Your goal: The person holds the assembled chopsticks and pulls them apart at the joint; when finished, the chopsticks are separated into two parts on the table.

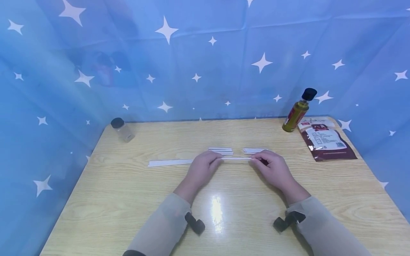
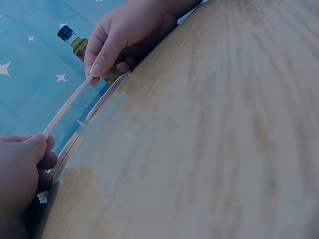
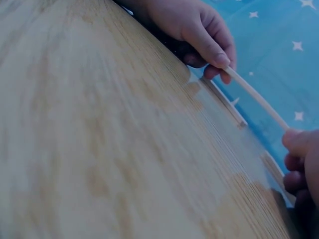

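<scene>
Pinching one white stick thumb-to-finger, left grip and right grip are holding it between them, apparently bending it | longer sticks lying left of left grip, shorter sticks just beyond both | next move likely calling for firm, even pressure

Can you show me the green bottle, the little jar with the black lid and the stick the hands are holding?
Green bottle (image 1: 296,113): head view, on its body.
Little jar (image 1: 124,131): head view, on its clear side.
White stick (image 3: 257,97): right wrist view, halfway along its visible stretch.
</scene>
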Demonstrator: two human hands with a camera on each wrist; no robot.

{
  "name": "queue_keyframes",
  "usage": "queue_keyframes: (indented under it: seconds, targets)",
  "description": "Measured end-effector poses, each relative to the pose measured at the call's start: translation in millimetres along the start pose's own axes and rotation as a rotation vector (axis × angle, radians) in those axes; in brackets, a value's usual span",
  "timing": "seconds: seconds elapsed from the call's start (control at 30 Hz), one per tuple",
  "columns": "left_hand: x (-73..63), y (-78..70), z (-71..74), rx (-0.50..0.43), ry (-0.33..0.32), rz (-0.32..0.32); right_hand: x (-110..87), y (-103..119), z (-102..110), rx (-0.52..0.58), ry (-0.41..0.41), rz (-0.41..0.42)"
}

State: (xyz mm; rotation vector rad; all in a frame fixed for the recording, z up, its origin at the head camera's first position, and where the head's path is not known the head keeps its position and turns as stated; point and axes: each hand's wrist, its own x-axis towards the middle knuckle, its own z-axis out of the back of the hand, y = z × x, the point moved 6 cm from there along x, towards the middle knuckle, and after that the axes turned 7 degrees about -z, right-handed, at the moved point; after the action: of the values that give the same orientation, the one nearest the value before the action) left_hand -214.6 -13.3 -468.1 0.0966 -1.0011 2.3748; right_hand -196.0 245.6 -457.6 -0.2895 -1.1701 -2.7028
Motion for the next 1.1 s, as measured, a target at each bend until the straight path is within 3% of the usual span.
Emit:
queue_keyframes:
  seconds: [1.1]
  targets:
    - [-0.7,2.3,-0.5,-0.076,0.019,0.008,1.4,-6.6,2.8,0.06,0.087,-0.052]
